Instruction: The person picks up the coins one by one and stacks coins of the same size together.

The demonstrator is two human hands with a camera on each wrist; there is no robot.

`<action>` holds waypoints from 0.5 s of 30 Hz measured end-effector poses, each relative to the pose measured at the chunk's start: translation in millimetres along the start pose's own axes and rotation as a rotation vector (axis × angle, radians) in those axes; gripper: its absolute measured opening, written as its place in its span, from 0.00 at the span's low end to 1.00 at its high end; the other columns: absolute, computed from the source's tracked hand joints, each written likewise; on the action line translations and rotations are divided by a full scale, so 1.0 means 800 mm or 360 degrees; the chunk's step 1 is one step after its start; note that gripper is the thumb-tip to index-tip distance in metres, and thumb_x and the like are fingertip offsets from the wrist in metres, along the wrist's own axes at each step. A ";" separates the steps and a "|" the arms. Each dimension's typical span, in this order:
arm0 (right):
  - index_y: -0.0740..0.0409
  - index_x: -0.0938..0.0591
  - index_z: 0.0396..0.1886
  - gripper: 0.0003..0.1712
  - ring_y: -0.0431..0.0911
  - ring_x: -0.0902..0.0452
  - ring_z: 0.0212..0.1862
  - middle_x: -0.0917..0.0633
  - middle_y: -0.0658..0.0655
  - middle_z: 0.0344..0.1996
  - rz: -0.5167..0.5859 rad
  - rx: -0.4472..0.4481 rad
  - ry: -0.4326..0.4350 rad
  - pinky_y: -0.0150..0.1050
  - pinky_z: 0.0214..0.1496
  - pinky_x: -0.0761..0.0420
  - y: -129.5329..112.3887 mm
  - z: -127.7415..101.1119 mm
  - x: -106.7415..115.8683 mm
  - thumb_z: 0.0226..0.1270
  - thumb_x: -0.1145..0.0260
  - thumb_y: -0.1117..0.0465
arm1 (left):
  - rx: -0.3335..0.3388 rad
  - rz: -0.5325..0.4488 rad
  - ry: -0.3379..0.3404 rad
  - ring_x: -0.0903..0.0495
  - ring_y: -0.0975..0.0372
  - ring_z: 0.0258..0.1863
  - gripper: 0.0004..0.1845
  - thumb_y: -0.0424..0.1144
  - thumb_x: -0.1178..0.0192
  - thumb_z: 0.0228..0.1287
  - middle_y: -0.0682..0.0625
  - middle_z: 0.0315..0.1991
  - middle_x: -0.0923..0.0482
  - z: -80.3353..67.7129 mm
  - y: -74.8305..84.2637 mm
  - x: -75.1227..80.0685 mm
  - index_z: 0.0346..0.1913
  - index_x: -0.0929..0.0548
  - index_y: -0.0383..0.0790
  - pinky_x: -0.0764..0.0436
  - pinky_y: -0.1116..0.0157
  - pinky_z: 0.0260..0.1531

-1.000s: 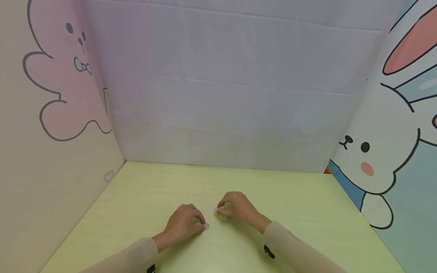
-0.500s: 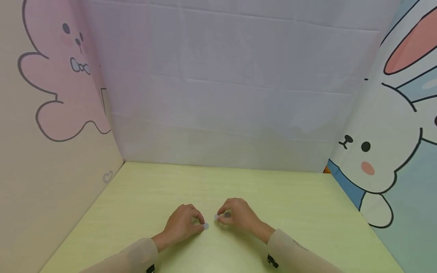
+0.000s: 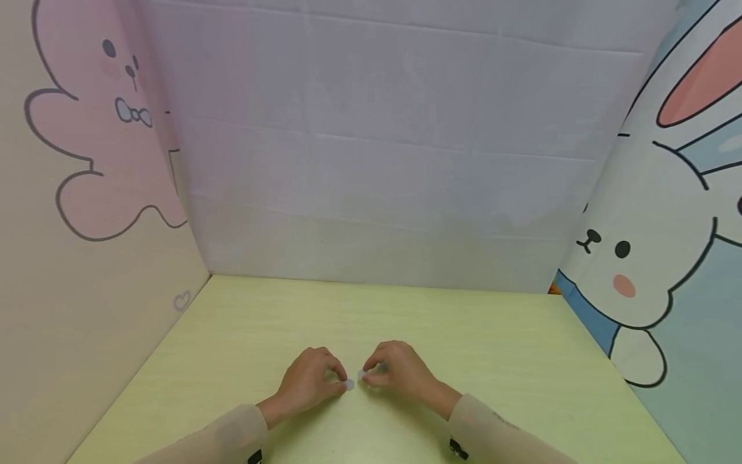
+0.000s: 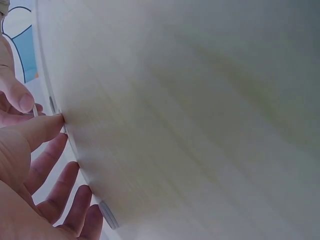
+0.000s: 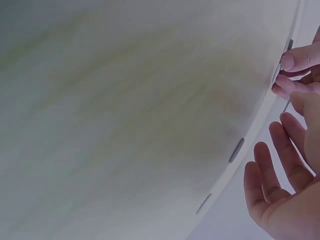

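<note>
My left hand pinches a small pale round disc between thumb and index finger, low at the yellow tabletop. Just right of it, my right hand pinches a second pale disc, the two a short gap apart. In the right wrist view this second disc shows as a thin edge between thumb and fingertip, slightly off the surface. A darker grey disc shows behind the right fingers. Both hands' other fingers are loosely bent.
In the left wrist view a grey disc lies beside the left little finger. Two more flat discs, one grey disc and one thin disc, lie near the right hand. White sheet and cartoon-printed side panels enclose the table.
My right hand has come toward me and then slightly left with its disc, closing in on the left hand's disc. The left hand has hardly moved.
</note>
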State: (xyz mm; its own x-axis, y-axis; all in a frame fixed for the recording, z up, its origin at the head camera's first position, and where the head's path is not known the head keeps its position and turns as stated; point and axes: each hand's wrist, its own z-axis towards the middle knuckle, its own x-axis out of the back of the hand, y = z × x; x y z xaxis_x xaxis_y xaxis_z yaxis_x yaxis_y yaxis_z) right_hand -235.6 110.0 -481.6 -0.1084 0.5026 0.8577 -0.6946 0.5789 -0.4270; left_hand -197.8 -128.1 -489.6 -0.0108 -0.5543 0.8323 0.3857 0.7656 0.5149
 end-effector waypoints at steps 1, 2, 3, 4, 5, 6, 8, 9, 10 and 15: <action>0.53 0.06 0.35 0.04 0.39 0.15 0.37 0.09 0.47 0.32 -0.0004 0.0001 -0.0003 0.37 0.47 0.17 -0.001 0.001 0.000 0.64 0.19 0.59 | 0.0000 0.0001 -0.0001 0.23 0.60 0.42 0.07 0.47 0.18 0.56 0.59 0.39 0.16 0.001 0.001 0.001 0.30 0.08 0.55 0.19 0.57 0.41; 0.53 0.06 0.35 0.04 0.38 0.15 0.36 0.09 0.47 0.32 -0.0010 0.0004 -0.0004 0.37 0.47 0.17 -0.002 0.001 0.000 0.64 0.19 0.59 | -0.0001 0.0002 -0.0002 0.23 0.60 0.42 0.07 0.47 0.18 0.56 0.59 0.39 0.16 0.002 0.001 0.002 0.30 0.08 0.54 0.19 0.57 0.41; 0.53 0.06 0.34 0.04 0.38 0.15 0.37 0.09 0.47 0.32 -0.0013 0.0002 -0.0007 0.37 0.48 0.17 -0.003 0.002 0.000 0.64 0.19 0.58 | -0.0004 0.0002 -0.0003 0.23 0.60 0.42 0.07 0.47 0.18 0.56 0.59 0.39 0.16 0.002 0.001 0.003 0.30 0.08 0.54 0.19 0.57 0.41; 0.53 0.06 0.34 0.04 0.37 0.15 0.36 0.09 0.46 0.32 -0.0022 0.0002 -0.0008 0.37 0.47 0.17 -0.003 0.003 0.000 0.64 0.19 0.58 | -0.0004 0.0002 -0.0004 0.23 0.60 0.42 0.07 0.46 0.18 0.56 0.59 0.39 0.16 0.003 0.002 0.005 0.30 0.08 0.54 0.20 0.57 0.40; 0.52 0.06 0.34 0.04 0.37 0.16 0.37 0.09 0.46 0.32 -0.0030 -0.0002 -0.0009 0.36 0.47 0.18 -0.004 0.004 -0.001 0.64 0.19 0.58 | -0.0008 0.0005 -0.0004 0.23 0.60 0.41 0.07 0.46 0.18 0.56 0.59 0.39 0.16 0.004 0.002 0.005 0.30 0.08 0.54 0.20 0.57 0.40; 0.52 0.06 0.34 0.04 0.36 0.16 0.37 0.09 0.45 0.31 -0.0037 -0.0007 -0.0010 0.36 0.47 0.18 -0.005 0.005 -0.001 0.64 0.19 0.57 | -0.0001 0.0008 -0.0007 0.23 0.61 0.41 0.07 0.46 0.18 0.55 0.59 0.39 0.16 0.004 0.002 0.006 0.30 0.08 0.54 0.20 0.58 0.40; 0.52 0.06 0.34 0.04 0.37 0.15 0.37 0.09 0.45 0.31 -0.0051 -0.0005 -0.0009 0.36 0.47 0.19 -0.007 0.007 -0.002 0.63 0.19 0.57 | -0.0006 0.0017 -0.0006 0.24 0.61 0.41 0.07 0.45 0.18 0.55 0.59 0.38 0.16 0.005 0.003 0.008 0.29 0.08 0.55 0.21 0.59 0.39; 0.51 0.06 0.34 0.04 0.37 0.15 0.37 0.09 0.45 0.32 -0.0058 -0.0007 -0.0010 0.36 0.47 0.19 -0.009 0.008 -0.002 0.63 0.19 0.57 | -0.0008 0.0020 -0.0006 0.24 0.61 0.41 0.07 0.45 0.17 0.55 0.59 0.38 0.16 0.006 0.002 0.008 0.29 0.08 0.55 0.21 0.59 0.39; 0.51 0.06 0.34 0.04 0.36 0.15 0.37 0.09 0.44 0.32 -0.0069 -0.0006 -0.0011 0.36 0.48 0.19 -0.009 0.009 -0.002 0.63 0.19 0.56 | -0.0008 0.0026 -0.0006 0.24 0.62 0.41 0.07 0.45 0.17 0.54 0.60 0.38 0.16 0.007 0.003 0.009 0.29 0.08 0.56 0.21 0.60 0.38; 0.51 0.06 0.34 0.04 0.35 0.16 0.38 0.09 0.44 0.32 -0.0086 -0.0017 -0.0019 0.35 0.50 0.17 -0.013 0.014 -0.002 0.63 0.19 0.57 | -0.0008 0.0033 -0.0011 0.24 0.62 0.40 0.07 0.45 0.17 0.54 0.60 0.38 0.16 0.010 0.003 0.013 0.29 0.08 0.56 0.22 0.61 0.37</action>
State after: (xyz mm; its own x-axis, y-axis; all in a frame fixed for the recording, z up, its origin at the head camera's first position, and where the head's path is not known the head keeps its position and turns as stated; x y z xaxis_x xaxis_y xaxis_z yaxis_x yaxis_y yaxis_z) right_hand -236.7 96.0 -475.4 -0.0792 0.4626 0.8830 -0.6919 0.6122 -0.3828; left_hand -204.6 -129.1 -477.6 -0.0090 -0.5362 0.8441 0.3903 0.7752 0.4966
